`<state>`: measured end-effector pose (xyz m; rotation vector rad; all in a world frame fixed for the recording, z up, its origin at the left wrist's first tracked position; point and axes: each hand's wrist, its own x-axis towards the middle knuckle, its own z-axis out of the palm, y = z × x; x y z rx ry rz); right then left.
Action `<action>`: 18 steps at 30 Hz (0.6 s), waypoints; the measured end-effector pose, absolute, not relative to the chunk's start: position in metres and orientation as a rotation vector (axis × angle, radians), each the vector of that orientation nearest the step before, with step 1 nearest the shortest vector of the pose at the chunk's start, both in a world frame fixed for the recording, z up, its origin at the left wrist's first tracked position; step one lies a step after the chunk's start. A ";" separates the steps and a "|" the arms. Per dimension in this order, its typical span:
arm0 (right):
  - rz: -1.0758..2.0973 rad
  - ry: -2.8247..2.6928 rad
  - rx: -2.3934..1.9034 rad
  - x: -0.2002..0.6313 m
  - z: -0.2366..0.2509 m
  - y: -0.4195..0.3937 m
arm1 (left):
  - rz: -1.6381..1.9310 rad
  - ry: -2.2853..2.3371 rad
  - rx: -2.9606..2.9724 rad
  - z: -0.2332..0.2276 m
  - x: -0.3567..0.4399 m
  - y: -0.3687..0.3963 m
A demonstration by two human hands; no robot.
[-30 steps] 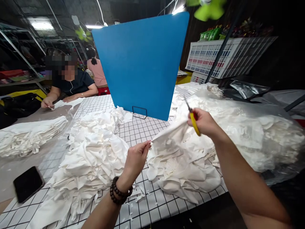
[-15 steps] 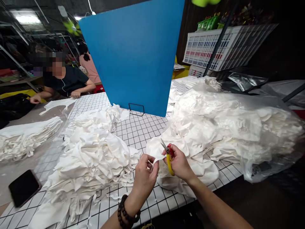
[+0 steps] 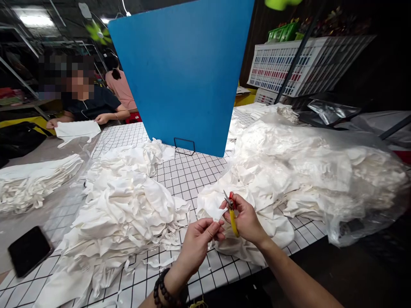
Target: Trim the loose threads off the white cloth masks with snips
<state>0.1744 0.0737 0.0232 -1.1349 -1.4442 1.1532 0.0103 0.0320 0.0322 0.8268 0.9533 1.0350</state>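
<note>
I am looking at a small white fabric piece (image 3: 212,210) being pinched low in the middle of the view, just in front of the near white heap (image 3: 257,231) on the counter (image 3: 189,173). My left hand (image 3: 201,241) is curling closed on it, thumb and forefinger tips pressing together on the cloth's lower edge, the palm turning up toward me and the wrist, wearing a dark bead bracelet (image 3: 163,291), bending in from 7 o'clock. My right hand (image 3: 245,218) is sitting at 3 o'clock of the cloth, nearly touching the left; it is gripping closed around yellow-handled snips (image 3: 231,208), whose blades are pointing up toward 11 o'clock at the cloth's upper edge. I cannot tell whether the blades are parted. The right forearm is running in from 5 o'clock, the knuckles facing up.

At 9 o'clock of the hands a large pile of white cloth (image 3: 128,214) is lying on the gridded counter, and at 2 o'clock a clear plastic bag (image 3: 337,171) is bulging with more white pieces. At 12 o'clock a blue board (image 3: 183,72) is standing upright in a wire stand. Far off at 9 o'clock a dark phone (image 3: 28,250) is lying flat, with a folded stack (image 3: 35,177) beyond it. At 10 o'clock another person's hands (image 3: 102,118) are resting by a white piece.
</note>
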 end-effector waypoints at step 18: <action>0.904 -2.050 -1.585 0.221 0.067 0.045 | 1.168 0.927 1.140 0.022 0.015 0.041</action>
